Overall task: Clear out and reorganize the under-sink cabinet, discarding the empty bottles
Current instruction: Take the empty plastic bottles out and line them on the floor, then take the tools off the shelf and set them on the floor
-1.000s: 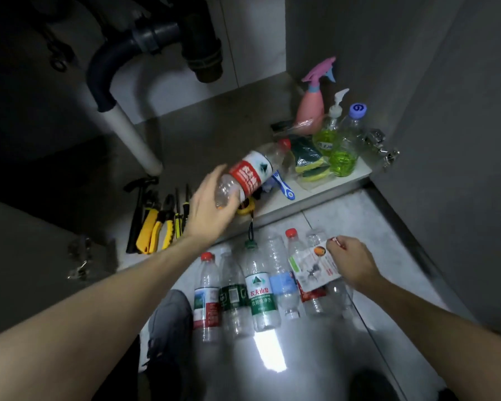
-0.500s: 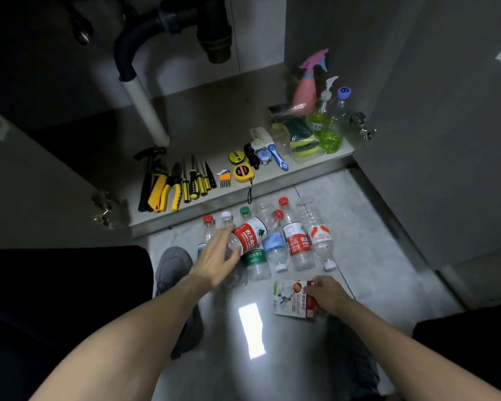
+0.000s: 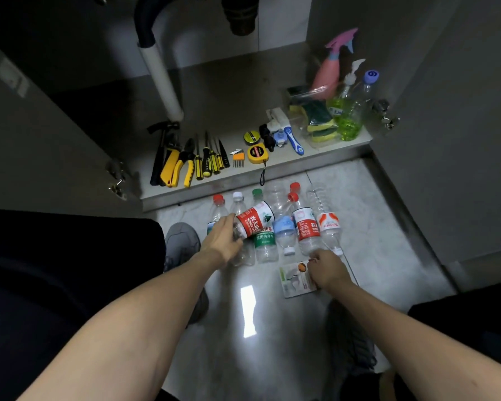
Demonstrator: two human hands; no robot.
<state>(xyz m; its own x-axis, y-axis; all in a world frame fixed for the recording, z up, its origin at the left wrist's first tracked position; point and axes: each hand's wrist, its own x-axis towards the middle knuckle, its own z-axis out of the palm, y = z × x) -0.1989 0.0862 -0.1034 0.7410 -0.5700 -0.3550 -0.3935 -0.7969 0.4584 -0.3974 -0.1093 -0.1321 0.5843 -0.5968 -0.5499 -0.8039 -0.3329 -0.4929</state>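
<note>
On the floor nearest the person, the right hand [image 3: 327, 269] pinches a small card packet [image 3: 295, 280], arm stretched forward. Beyond it, the left hand [image 3: 223, 238] curls its fingers round a red-labelled bottle [image 3: 255, 221], tilted over the row of bottles [image 3: 307, 227] lying before the cabinet shelf [image 3: 272, 169].

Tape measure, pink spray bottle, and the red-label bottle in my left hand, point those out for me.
Tape measure [image 3: 256, 153]: head view, on its yellow case.
Pink spray bottle [image 3: 326, 78]: head view, on its pink body.
Red-label bottle [image 3: 253, 220]: head view, on its red label; the left hand [image 3: 222, 239] grips its base.
</note>
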